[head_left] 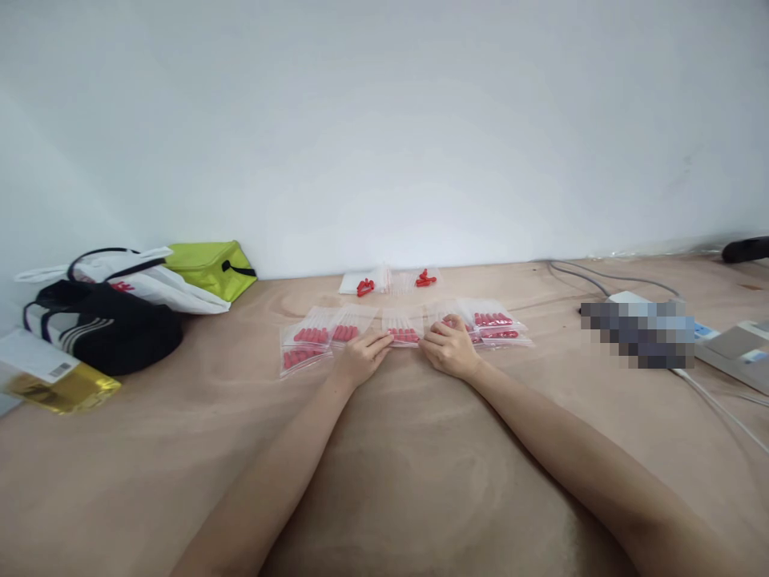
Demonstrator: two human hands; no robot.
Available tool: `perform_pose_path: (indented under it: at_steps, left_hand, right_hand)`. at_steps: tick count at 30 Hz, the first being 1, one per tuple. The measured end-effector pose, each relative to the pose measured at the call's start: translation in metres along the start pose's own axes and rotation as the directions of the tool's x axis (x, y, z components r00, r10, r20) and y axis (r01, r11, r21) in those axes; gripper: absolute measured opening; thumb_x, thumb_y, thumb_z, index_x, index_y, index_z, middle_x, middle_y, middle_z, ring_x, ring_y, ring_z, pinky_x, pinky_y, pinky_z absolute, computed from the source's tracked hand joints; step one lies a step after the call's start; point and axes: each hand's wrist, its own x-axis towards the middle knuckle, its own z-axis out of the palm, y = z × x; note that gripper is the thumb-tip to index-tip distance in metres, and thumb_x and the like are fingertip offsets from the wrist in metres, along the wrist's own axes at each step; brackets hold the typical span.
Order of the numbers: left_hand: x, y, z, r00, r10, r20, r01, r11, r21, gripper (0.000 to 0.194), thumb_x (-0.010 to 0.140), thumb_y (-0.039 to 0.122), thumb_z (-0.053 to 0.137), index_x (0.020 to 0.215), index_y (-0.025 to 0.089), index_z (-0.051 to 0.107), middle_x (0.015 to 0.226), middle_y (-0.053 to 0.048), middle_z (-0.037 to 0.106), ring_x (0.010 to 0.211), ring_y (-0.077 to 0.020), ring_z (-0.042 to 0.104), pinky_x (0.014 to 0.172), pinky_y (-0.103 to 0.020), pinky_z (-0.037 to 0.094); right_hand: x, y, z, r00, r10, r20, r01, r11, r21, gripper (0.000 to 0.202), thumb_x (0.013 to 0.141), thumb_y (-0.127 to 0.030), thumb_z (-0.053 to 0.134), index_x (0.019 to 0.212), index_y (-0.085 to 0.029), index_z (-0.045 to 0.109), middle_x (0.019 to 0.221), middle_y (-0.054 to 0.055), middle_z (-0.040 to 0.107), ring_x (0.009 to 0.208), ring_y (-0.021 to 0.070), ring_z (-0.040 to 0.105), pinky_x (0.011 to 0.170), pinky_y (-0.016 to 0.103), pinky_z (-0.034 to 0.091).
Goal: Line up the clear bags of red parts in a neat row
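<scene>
Four things crowd the left end: gold packet (72, 387), black cap (114, 324), white bag (174, 292), lime-green case (207, 268). Along to the left-hand bags (306, 346), clear plastic with red pieces inside, just beside the left hand (360, 361). Its fingers reach out fairly straight, tips at the near left corner of the middle bag (401, 327), which lies right between the hands! Over to the right hand (450, 351), fingers curled, by that bag's near right corner; whether either hand pinches plastic, I can't tell. Beside it, the right-hand bags (496, 324); far right, grey cables (580, 275).
</scene>
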Motion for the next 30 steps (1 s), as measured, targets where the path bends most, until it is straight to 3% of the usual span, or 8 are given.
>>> perform_pose_path:
  at_steps: [6, 19, 30]
  left_hand:
    - [0.013, 0.013, 0.004, 0.996, 0.086, -0.027, -0.085, 0.995, 0.049, 0.010, 0.078, 0.019, 0.053, 0.080, 0.020, 0.063, 0.083, 0.000, 0.066, 0.084, -0.0164, 0.057, 0.081, -0.036, 0.044]
    - [0.016, 0.017, 0.005, 0.984, 0.173, 0.029, -0.175, 0.983, 0.057, 0.013, 0.080, 0.015, 0.047, 0.077, 0.016, 0.060, 0.080, -0.002, 0.065, 0.076, -0.0133, 0.056, 0.076, -0.032, 0.043]
    - [0.013, 0.015, 0.007, 0.980, 0.199, -0.028, -0.198, 0.980, 0.034, 0.012, 0.080, 0.016, 0.048, 0.080, 0.017, 0.060, 0.080, -0.001, 0.066, 0.076, -0.0129, 0.058, 0.074, -0.031, 0.046]
  right_hand:
    - [0.005, -0.008, 0.002, 0.999, 0.031, -0.017, -0.031, 0.999, 0.034, 0.021, 0.079, -0.016, 0.044, 0.060, -0.017, 0.054, 0.056, -0.002, 0.053, 0.068, 0.0100, 0.040, 0.079, 0.035, 0.019]
    - [0.009, -0.016, 0.001, 1.000, 0.017, -0.017, -0.016, 0.999, 0.034, 0.020, 0.080, -0.015, 0.042, 0.069, -0.018, 0.059, 0.061, -0.001, 0.056, 0.070, 0.0108, 0.041, 0.080, 0.034, 0.019]
    - [0.006, -0.017, 0.001, 0.998, 0.033, -0.049, -0.030, 0.998, 0.064, 0.018, 0.080, -0.016, 0.043, 0.077, -0.020, 0.060, 0.067, -0.001, 0.059, 0.072, 0.0106, 0.043, 0.081, 0.035, 0.019]
